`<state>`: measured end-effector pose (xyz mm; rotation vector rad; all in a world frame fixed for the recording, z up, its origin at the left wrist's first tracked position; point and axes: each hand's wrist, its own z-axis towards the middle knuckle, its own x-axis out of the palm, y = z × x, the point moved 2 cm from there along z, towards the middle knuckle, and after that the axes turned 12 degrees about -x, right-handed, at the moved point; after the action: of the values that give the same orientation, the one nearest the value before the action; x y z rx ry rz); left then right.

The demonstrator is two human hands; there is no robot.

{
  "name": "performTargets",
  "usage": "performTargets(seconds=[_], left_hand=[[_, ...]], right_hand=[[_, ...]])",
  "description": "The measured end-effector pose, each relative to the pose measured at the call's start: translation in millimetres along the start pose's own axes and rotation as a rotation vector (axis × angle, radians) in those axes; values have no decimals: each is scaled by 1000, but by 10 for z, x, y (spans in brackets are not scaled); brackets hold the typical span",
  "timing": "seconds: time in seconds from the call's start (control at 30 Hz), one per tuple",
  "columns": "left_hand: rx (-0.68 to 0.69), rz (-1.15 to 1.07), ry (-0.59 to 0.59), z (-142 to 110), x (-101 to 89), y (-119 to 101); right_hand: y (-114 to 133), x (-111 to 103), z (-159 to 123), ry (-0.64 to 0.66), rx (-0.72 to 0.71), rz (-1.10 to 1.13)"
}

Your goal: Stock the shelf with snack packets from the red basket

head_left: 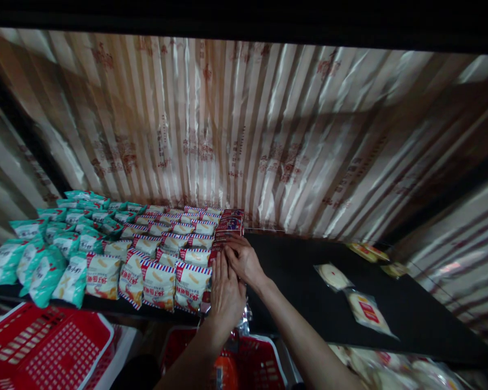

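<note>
A row of dark red snack packets [230, 222] runs front to back on the black shelf, at the right end of the stocked packets. My left hand [226, 295] lies along the front of this row, fingers stretched out flat against it. Just beyond it, my right hand [244, 261] bends its fingers and thumb over a dark red packet. Both hands touch each other near the wrist and thumb. White snack bags with red and blue striped edges [193, 284] stand in rows close beside my left hand. The packets under my palms are mostly hidden.
Teal snack bags [49, 273] fill the left of the black shelf [293, 276]. Flat clear-wrapped packs [368, 311] lie to the right, with yellow packs [368, 252] behind. Red baskets [44, 346] stand below the front edge. A striped curtain [244, 130] hangs behind.
</note>
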<state>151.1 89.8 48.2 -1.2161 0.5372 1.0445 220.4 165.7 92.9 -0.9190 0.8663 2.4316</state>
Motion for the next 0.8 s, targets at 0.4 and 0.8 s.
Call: performTargets(seconds=[0.4,0.8], left_hand=[[319,-160,28,-519,-266,-93],[229,-332,592,-1985,-44,327]], right_hand=[[209,-320,-704,-307,245,75],[834,187,-2411,-317,647,168]])
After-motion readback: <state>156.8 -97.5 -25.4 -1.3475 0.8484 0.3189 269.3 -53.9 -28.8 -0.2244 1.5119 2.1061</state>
